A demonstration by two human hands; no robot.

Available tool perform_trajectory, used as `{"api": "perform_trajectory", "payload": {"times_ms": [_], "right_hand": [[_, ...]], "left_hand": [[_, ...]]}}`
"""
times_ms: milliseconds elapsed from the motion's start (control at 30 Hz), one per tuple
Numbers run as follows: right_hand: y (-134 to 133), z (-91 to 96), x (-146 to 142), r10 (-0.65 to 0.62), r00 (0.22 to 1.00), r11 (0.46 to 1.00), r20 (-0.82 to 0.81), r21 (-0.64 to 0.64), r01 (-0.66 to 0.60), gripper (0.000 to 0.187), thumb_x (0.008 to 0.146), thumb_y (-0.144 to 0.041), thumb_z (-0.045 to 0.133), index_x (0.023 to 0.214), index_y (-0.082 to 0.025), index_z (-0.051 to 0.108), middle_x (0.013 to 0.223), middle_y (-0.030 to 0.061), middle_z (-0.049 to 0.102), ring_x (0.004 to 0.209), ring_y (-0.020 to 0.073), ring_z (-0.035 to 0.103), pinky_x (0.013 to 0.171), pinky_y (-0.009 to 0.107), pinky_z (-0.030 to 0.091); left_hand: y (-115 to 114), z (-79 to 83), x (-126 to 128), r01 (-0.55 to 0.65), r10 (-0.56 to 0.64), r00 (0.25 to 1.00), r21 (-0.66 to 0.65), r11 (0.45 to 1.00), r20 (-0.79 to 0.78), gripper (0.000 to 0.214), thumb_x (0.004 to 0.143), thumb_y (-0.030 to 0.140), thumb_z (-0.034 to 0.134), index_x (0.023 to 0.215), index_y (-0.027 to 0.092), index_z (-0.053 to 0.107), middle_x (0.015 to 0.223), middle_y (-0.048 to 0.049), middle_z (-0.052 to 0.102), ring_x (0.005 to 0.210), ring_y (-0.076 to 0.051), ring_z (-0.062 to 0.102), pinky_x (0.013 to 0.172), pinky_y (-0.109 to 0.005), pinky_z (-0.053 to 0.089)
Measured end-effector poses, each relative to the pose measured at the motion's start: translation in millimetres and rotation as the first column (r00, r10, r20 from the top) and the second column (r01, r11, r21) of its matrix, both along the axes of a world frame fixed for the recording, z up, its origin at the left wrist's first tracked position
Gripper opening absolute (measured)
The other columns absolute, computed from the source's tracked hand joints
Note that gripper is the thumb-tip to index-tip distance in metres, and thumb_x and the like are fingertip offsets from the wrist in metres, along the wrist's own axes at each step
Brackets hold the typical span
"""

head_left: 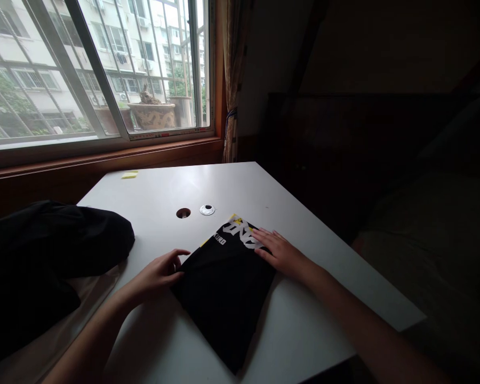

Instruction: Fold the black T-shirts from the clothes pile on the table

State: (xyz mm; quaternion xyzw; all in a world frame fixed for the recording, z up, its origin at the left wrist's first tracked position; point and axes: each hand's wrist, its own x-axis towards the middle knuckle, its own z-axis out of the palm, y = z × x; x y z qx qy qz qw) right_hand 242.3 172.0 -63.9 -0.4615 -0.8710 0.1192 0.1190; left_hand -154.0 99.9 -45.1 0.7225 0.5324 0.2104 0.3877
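Now black cloth (224, 293) lies just right of our half-curled left fingers (181, 252), grip unclear, and under our flat, loose right fingers (264, 236).

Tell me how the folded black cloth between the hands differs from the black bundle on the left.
The folded black cloth lies flat with fairly straight edges; the black bundle is heaped and rumpled. The cloth shows pale lettering, while no print is visible on the bundle. The right hand rests on the cloth and the left hand is at its edge; neither touches the bundle. Both look mainly black.
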Motion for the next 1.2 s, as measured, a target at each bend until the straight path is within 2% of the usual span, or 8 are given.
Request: {"api": "perform_trajectory", "payload": {"times_ms": [133, 300, 400, 700, 767, 900, 1033, 1200], "right_hand": [[4.1, -2.8, -24.1, 0.049, 0.993, 0.997, 0.109, -0.057, -0.043, 0.072, 0.1, -0.068, 0.032, 0.159, -0.027, 0.029, 0.166, 0.0067, 0.023, 0.154, 0.0304, 0.017, 0.123, 0.057, 0.015], [-19.2, 2.0, -60.3, 0.167, 0.975, 0.985, 0.15, -0.077, -0.157, 0.08, 0.097, -0.072, 0.033, 0.16, -0.023, 0.027, 0.168, 0.0091, 0.017, 0.154, 0.0318, 0.011, 0.124, 0.056, 0.01], [-40.7, 6.1, -82.2, 0.304, 0.947, 0.951, 0.106, -0.089, -0.295, 0.081, 0.097, -0.072, 0.033, 0.161, -0.022, 0.024, 0.168, 0.0093, 0.015, 0.155, 0.0302, 0.009, 0.125, 0.054, 0.006], [-117.1, 23.1, -127.1, 0.595, 0.801, 0.797, -0.061, -0.08, -0.598, 0.079, 0.1, -0.065, 0.037, 0.161, -0.016, 0.021, 0.167, 0.0125, 0.013, 0.155, 0.0259, 0.007, 0.127, 0.046, 0.003], [-126.3, 25.8, -128.9, 0.641, 0.764, 0.762, -0.067, -0.06, -0.645, 0.074, 0.1, -0.063, 0.04, 0.159, -0.019, 0.028, 0.167, 0.0105, 0.015, 0.155, 0.0263, 0.008, 0.127, 0.045, 0.004], [-122.9, 26.9, -127.8, 0.71, 0.695, 0.695, -0.117, -0.043, -0.718, 0.064, 0.102, -0.055, 0.045, 0.155, -0.019, 0.037, 0.162, 0.0083, 0.034, 0.154, 0.0235, 0.017, 0.127, 0.044, 0.01], [-96.5, 23.1, -126.8, 0.651, 0.75, 0.748, -0.117, -0.073, -0.66, 0.064, 0.103, -0.054, 0.042, 0.156, -0.018, 0.035, 0.163, 0.0105, 0.031, 0.152, 0.0219, 0.023, 0.126, 0.042, 0.012], [-49.7, 13.2, -125.6, 0.48, 0.877, 0.874, -0.024, -0.069, -0.481, 0.066, 0.103, -0.06, 0.036, 0.157, -0.022, 0.035, 0.165, 0.0075, 0.027, 0.154, 0.0239, 0.017, 0.126, 0.046, 0.009]], "left_hand": [[1.6, -0.2, -10.3, 0.004, 0.001, 0.994, -0.045, 0.999, 0.108, 0.051, 0.088, 0.044, 0.063, 0.135, 0.025, 0.056, 0.093, -0.0024, 0.063, 0.082, -0.02, 0.061, 0.074, -0.031, 0.052], [4.9, -5.2, -11.0, -0.212, 0.225, 0.954, -0.084, 0.974, 0.198, 0.06, 0.088, 0.058, 0.062, 0.137, 0.024, 0.053, 0.117, -0.0106, 0.065, 0.101, -0.027, 0.067, 0.079, -0.037, 0.057], [5.8, -7.7, -9.3, -0.266, 0.277, 0.937, -0.079, 0.961, 0.214, 0.061, 0.088, 0.061, 0.061, 0.134, 0.023, 0.055, 0.124, -0.0126, 0.064, 0.11, -0.029, 0.065, 0.085, -0.039, 0.057], [7.7, -12.3, -5.9, -0.145, 0.128, 0.972, 0.076, 0.986, 0.196, 0.046, 0.092, 0.056, 0.059, 0.123, 0.022, 0.063, 0.114, -0.0082, 0.068, 0.108, -0.026, 0.065, 0.097, -0.042, 0.053], [8.2, -14.2, -5.7, -0.119, 0.102, 0.977, 0.077, 0.99, 0.189, 0.047, 0.093, 0.055, 0.059, 0.126, 0.022, 0.061, 0.11, -0.0079, 0.068, 0.102, -0.025, 0.066, 0.091, -0.041, 0.055], [8.3, -17.0, -6.4, -0.086, 0.07, 0.983, 0.086, 0.993, 0.171, 0.048, 0.093, 0.053, 0.06, 0.13, 0.022, 0.059, 0.105, -0.0067, 0.067, 0.091, -0.023, 0.066, 0.082, -0.037, 0.056], [6.9, -15.3, -8.0, -0.099, 0.086, 0.988, 0.098, 0.99, 0.125, 0.046, 0.096, 0.052, 0.056, 0.132, 0.024, 0.057, 0.103, -0.0049, 0.067, 0.088, -0.022, 0.064, 0.08, -0.035, 0.052], [5.0, -10.1, -8.2, -0.032, 0.027, 0.997, 0.063, 0.997, 0.075, 0.049, 0.093, 0.052, 0.059, 0.132, 0.023, 0.057, 0.097, -0.0038, 0.064, 0.084, -0.021, 0.061, 0.076, -0.033, 0.05]]}}
